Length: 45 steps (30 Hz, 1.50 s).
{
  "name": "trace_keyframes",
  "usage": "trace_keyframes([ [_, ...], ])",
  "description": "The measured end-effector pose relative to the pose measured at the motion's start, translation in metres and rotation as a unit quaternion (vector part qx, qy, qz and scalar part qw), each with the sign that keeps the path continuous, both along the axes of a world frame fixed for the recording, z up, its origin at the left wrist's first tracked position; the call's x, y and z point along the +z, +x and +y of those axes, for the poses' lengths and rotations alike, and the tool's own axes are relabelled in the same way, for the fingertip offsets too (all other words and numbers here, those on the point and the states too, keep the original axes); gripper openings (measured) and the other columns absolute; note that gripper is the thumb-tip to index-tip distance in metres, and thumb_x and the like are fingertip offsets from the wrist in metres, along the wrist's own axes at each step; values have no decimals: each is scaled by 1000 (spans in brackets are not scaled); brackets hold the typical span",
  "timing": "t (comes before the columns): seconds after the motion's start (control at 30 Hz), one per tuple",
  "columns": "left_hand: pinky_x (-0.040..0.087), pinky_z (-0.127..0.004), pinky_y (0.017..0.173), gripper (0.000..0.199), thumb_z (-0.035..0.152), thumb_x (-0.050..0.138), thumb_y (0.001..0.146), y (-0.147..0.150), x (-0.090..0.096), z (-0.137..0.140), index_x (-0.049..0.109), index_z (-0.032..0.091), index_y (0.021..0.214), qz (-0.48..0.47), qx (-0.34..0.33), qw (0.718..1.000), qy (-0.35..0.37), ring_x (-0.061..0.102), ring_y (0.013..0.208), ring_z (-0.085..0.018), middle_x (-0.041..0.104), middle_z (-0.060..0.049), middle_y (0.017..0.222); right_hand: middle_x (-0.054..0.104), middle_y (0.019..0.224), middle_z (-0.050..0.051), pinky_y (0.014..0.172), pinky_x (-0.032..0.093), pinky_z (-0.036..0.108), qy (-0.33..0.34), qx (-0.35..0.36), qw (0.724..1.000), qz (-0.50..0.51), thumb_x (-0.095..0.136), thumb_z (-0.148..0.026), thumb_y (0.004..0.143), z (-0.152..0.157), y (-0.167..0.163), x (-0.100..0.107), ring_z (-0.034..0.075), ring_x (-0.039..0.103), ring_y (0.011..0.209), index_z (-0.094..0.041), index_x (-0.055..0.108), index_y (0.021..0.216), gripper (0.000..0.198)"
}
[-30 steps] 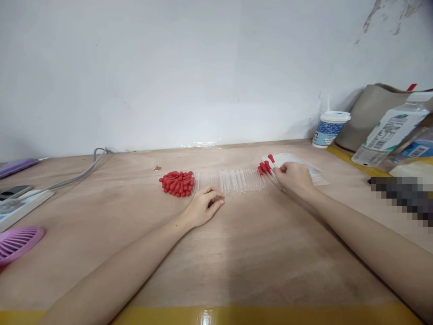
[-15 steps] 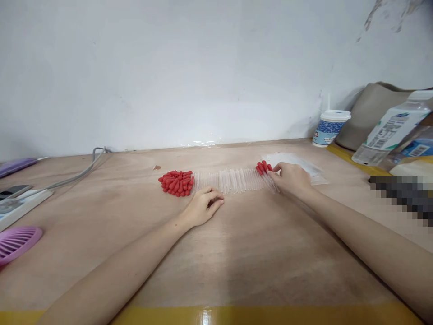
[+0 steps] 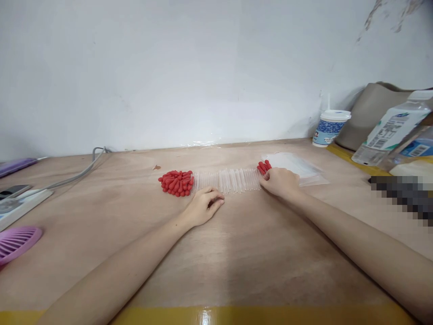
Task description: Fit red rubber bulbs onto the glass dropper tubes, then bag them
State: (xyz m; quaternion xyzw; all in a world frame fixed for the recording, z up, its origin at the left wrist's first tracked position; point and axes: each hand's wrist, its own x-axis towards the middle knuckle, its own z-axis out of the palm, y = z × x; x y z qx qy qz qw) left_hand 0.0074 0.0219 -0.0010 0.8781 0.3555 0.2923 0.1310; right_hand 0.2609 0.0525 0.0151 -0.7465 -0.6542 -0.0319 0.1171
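Observation:
A row of thin clear dropper tubes (image 3: 233, 180) lies side by side on the wooden table. At its left end sits a heap of red rubber dropper bulbs (image 3: 176, 183). A smaller bunch of red bulbs (image 3: 264, 167) shows at the right end, beyond my right hand (image 3: 280, 183). That hand's thumb and fingers are closed at the right-hand tubes, just below the bulbs; the palm hides what they pinch. My left hand (image 3: 204, 206) rests at the row's near edge, fingers loosely curled and the thumb a little apart, with nothing seen in it.
Clear plastic bags (image 3: 294, 164) lie behind my right hand. A paper cup (image 3: 330, 128), a plastic bottle (image 3: 390, 128) and a grey-beige container (image 3: 367, 113) stand at the right. To the left are a cable (image 3: 81, 174), a power strip (image 3: 27, 205) and a pink slatted object (image 3: 20, 243).
My right hand has shifted left and slightly toward me, now covering the row's right end. The small bunch of red bulbs sits a little differently. My left hand stays put.

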Motion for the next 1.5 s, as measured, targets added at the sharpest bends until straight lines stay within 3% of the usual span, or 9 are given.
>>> trace_keyframes([
  [0.33,44,-26,66,16,22,48,84,0,0,0,62,16,87,7,3,1000,-2,53,73,-13,57,-5,86,64,85,20,63,42,40,-58,20,998,-18,38,-26,82,1,-8,-1,32,61,81,-11,67,82,32],
  [0.53,44,-25,65,16,22,48,84,0,-1,1,62,15,87,4,1,1000,-2,53,72,-12,57,-5,86,63,93,19,69,42,38,-104,-1,994,-20,38,-28,83,1,-10,2,29,60,87,-11,66,89,33],
  [0.73,44,-25,64,16,22,48,84,0,-2,0,62,16,88,0,1,1000,-3,53,71,-12,57,-5,87,61,101,19,75,41,39,-107,-27,994,26,33,-33,85,0,-5,11,30,57,96,-11,62,100,40],
  [0.87,44,-25,64,16,24,49,83,1,-2,0,62,16,88,9,35,999,19,52,68,-12,56,-5,85,62,95,16,70,41,37,-103,-16,993,64,31,-38,85,-1,-1,18,29,57,92,-14,61,98,40],
  [1.03,40,-33,75,13,21,49,78,-14,12,12,61,16,77,62,214,963,151,50,82,-20,55,-6,80,63,88,13,63,38,30,-7,112,993,48,29,-31,88,-13,-12,12,23,58,78,-15,57,87,32],
  [1.17,38,-37,77,16,26,51,75,-35,28,28,65,18,76,127,333,919,165,50,83,-23,54,-7,83,62,83,11,63,34,29,38,275,960,-16,33,-27,89,-27,-23,2,21,56,76,-14,54,89,24],
  [1.23,37,-38,78,19,31,52,73,-40,31,34,66,19,77,149,360,908,153,50,84,-24,53,-8,84,62,84,11,62,33,28,39,316,947,-35,34,-27,90,-30,-25,0,21,56,77,-14,54,87,23],
  [1.5,34,-40,80,28,36,48,73,-31,29,39,67,16,74,242,380,881,145,48,89,-28,53,-12,88,61,85,7,66,35,28,35,370,928,-29,43,-29,88,-30,-21,-3,19,54,79,-16,53,81,17],
])
